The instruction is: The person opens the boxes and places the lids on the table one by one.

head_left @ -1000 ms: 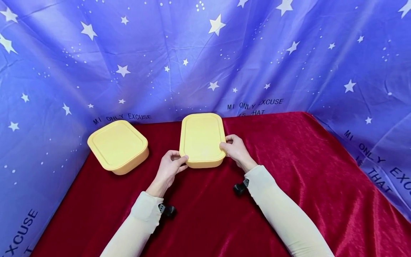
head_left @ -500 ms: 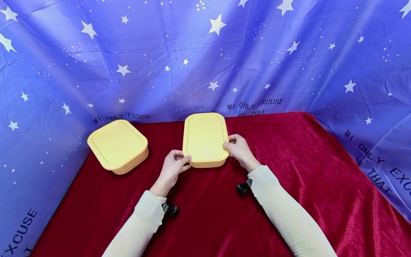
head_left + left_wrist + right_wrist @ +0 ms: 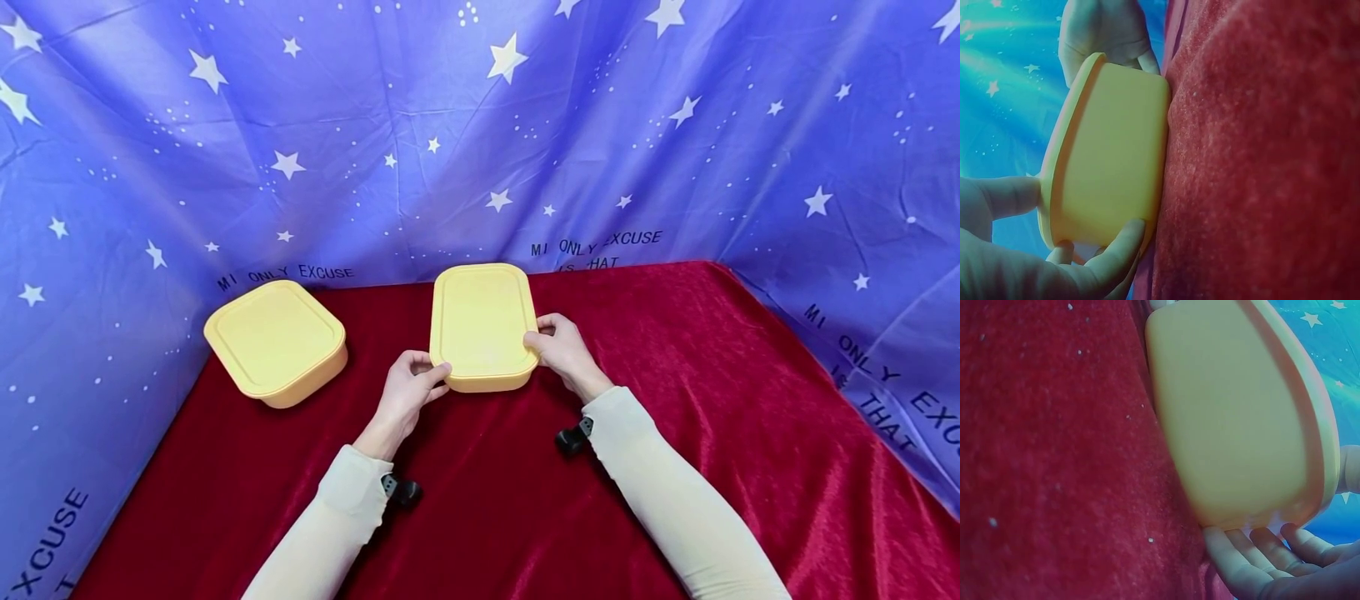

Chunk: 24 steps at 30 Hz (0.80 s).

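Observation:
A yellow rectangular lidded food container (image 3: 485, 325) stands on the red cloth near the back, one short side toward me. At its near left corner my left hand (image 3: 403, 392) grips it, thumb on the lid's rim and fingers along the side. My right hand (image 3: 564, 350) holds the right side, thumb over the lid edge. The left wrist view shows the container's side wall (image 3: 1113, 150) between both hands, its base at the cloth. In the right wrist view, several fingertips (image 3: 1216, 540) press against the wall below the lid rim.
A second yellow lidded container (image 3: 276, 340), squarer in shape, sits at the back left, turned at an angle. Red velvet cloth (image 3: 480, 500) covers the table. Blue curtains (image 3: 420, 125) with white stars hang behind and at both sides.
The container between my hands has shifted slightly to the right, and both hands have moved along with it. The other container has stayed in place.

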Each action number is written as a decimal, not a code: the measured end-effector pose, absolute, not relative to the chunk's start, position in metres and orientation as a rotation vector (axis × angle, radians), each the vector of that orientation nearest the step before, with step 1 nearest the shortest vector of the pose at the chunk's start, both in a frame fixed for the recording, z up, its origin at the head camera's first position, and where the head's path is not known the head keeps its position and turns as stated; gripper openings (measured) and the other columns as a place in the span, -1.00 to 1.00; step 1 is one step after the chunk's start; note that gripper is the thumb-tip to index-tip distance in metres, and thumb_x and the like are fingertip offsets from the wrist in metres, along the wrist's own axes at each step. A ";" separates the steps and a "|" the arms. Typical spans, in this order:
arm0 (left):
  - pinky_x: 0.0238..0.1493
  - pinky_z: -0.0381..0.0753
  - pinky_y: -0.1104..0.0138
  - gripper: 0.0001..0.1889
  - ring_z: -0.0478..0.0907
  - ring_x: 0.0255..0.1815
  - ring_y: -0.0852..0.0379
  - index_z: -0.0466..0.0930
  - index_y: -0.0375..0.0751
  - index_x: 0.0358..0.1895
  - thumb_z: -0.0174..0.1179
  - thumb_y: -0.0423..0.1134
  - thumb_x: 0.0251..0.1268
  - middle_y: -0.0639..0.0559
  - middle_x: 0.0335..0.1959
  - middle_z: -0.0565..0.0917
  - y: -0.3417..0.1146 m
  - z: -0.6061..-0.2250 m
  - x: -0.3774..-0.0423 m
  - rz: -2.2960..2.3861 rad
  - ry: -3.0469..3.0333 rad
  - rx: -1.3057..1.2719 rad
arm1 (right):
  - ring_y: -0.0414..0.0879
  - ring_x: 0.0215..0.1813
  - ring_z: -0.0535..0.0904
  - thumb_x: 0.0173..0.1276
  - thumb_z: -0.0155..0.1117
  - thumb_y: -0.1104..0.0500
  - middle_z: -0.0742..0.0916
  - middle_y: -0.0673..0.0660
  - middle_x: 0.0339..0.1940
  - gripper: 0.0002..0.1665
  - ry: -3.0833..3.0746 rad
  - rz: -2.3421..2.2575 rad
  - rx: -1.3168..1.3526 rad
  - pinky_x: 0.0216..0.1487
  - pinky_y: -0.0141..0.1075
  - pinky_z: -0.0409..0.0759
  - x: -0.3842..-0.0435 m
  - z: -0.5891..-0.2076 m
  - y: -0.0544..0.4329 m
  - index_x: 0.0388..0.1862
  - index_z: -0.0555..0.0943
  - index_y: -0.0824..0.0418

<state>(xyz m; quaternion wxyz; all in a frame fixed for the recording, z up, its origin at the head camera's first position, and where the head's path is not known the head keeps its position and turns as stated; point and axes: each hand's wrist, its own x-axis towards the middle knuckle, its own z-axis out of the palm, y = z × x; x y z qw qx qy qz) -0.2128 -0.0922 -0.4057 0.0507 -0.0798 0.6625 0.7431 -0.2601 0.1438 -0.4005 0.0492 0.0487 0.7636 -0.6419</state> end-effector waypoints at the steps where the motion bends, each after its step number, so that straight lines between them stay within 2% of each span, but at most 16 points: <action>1: 0.01 0.58 0.05 -0.67 0.59 -0.27 0.10 0.32 -0.43 -0.05 0.23 -0.47 0.19 -0.19 -0.20 0.45 -0.092 -0.405 -0.213 2.264 2.015 -0.243 | -0.09 -0.34 0.59 0.18 0.11 0.31 0.55 0.28 -0.14 -0.52 2.328 -1.958 0.148 -0.31 -0.32 0.65 -0.260 -0.400 0.144 0.09 0.36 0.44; 24: 0.00 0.60 0.07 -0.65 0.59 -0.25 0.07 0.33 -0.45 -0.03 0.25 -0.45 0.19 -0.22 -0.18 0.45 -0.078 -0.408 -0.213 2.251 2.025 -0.222 | -0.13 -0.42 0.56 0.15 0.09 0.33 0.56 0.25 -0.21 -0.55 2.351 -1.971 0.146 -0.38 -0.36 0.62 -0.258 -0.400 0.158 0.05 0.37 0.45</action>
